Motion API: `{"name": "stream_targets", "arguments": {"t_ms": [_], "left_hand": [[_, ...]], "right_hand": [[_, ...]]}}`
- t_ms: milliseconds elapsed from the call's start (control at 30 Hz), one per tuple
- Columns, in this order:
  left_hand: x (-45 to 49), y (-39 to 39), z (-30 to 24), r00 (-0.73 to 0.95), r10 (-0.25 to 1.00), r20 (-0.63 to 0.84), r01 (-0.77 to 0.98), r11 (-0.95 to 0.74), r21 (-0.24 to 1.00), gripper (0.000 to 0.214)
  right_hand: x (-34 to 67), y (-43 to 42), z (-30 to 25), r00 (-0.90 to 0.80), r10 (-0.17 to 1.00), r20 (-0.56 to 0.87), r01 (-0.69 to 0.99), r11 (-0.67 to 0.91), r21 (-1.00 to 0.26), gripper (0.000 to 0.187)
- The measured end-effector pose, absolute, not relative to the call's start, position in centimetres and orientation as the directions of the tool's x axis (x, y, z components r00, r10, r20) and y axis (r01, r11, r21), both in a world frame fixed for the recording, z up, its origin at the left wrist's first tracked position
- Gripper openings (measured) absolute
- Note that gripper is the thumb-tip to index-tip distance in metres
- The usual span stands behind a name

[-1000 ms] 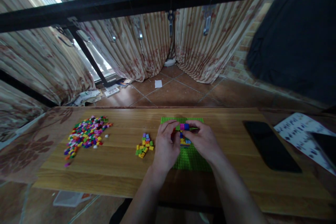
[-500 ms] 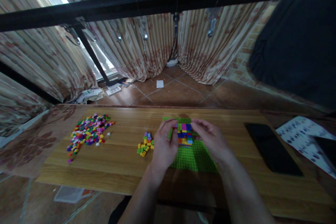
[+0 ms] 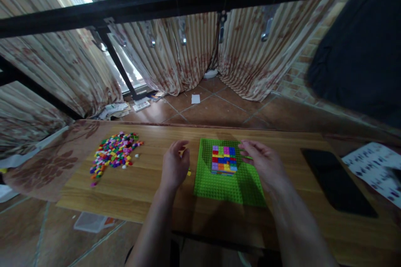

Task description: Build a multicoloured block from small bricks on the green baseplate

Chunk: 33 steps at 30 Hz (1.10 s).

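On the wooden table [image 3: 138, 200] lies a green baseplate [image 3: 225, 187], with the two hands well apart on either side of it. The left hand [image 3: 174, 167] is loosely curled at nine o'clock, its grasp unclear; the right hand [image 3: 265, 165] is spread and empty at three o'clock, its fingertips over the plate's edge. The multicoloured brick block [image 3: 223, 159] sits toward the plate's twelve o'clock, untouched, and a loose brick pile [image 3: 114, 156] lies far off at ten o'clock.

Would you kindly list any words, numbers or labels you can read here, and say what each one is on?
No text can be read.
The printed sheet at far right: dark marks, too blurred.
The papers on the floor: too small.
The phone: dark screen, no text.
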State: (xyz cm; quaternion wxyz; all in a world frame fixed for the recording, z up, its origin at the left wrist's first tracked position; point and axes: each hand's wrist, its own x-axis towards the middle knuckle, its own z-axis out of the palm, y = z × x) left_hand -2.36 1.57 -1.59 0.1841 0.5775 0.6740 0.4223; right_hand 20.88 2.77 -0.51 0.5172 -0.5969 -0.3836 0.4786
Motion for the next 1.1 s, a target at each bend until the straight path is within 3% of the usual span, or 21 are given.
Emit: {"name": "stream_targets", "arguments": {"t_ms": [200, 433, 667, 900, 1100], "left_hand": [[-5.4, 1.5, -1.4, -0.244, 0.967, 0.073, 0.712, 0.127, 0.69, 0.03], [-7.3, 0.8, -1.2, -0.109, 0.991, -0.071, 0.73, 0.128, 0.671, 0.021], [-7.9, 0.1, -0.3, -0.021, 0.995, -0.094, 0.777, 0.075, 0.625, 0.018], [-7.1, 0.5, -1.0, -0.118, 0.991, -0.07, 0.825, 0.137, 0.548, 0.035], [-6.5, 1.0, -1.3, -0.008, 1.0, -0.01, 0.878, 0.012, 0.478, 0.041]], "right_hand": [[20.8, 2.9, -1.0, 0.239, 0.962, -0.136, 0.002, -0.14, -0.99, 0.039], [20.7, 3.0, -1.3, 0.222, 0.964, -0.146, 0.004, -0.151, -0.988, 0.036], [20.7, 3.0, -1.7, 0.211, 0.97, -0.12, 0.025, -0.128, -0.991, 0.04], [20.5, 3.0, -1.9, 0.194, 0.973, -0.122, 0.011, -0.127, -0.992, 0.037], [20.5, 3.0, -1.9, 0.2, 0.972, -0.122, 0.011, -0.127, -0.992, 0.036]]}}
